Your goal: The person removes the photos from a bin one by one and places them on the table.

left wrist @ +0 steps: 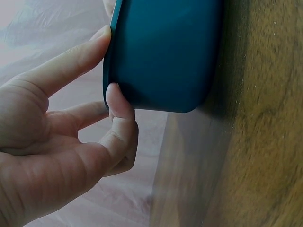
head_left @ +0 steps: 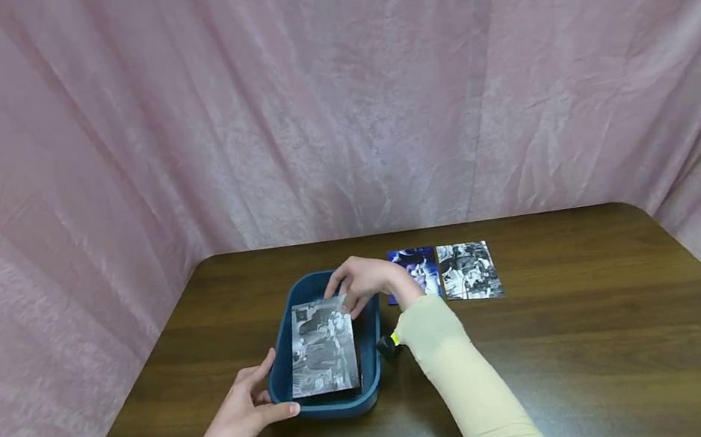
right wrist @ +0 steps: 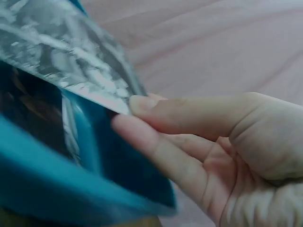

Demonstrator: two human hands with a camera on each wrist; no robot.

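A dark blue plastic tub (head_left: pixel 346 405) stands on the brown wooden table (head_left: pixel 583 365). My left hand (head_left: pixel 280 384) holds its near left corner, thumb on the rim and fingers against the outer wall (left wrist: pixel 165 52). My right hand (head_left: pixel 344 301) pinches the far edge of a black-and-white photo (head_left: pixel 322 347), which lies tilted over the tub's opening. In the right wrist view the fingertips (right wrist: pixel 137 104) pinch the photo's corner (right wrist: pixel 71 52) above the tub's rim (right wrist: pixel 47 189). Something dark lies in the tub under the photo; I cannot make it out.
Two photos lie flat side by side behind and right of the tub: a blue-toned one (head_left: pixel 419 267), partly behind my right hand, and a black-and-white one (head_left: pixel 469 271). Pink cloth (head_left: pixel 333 100) hangs round the table's back and sides.
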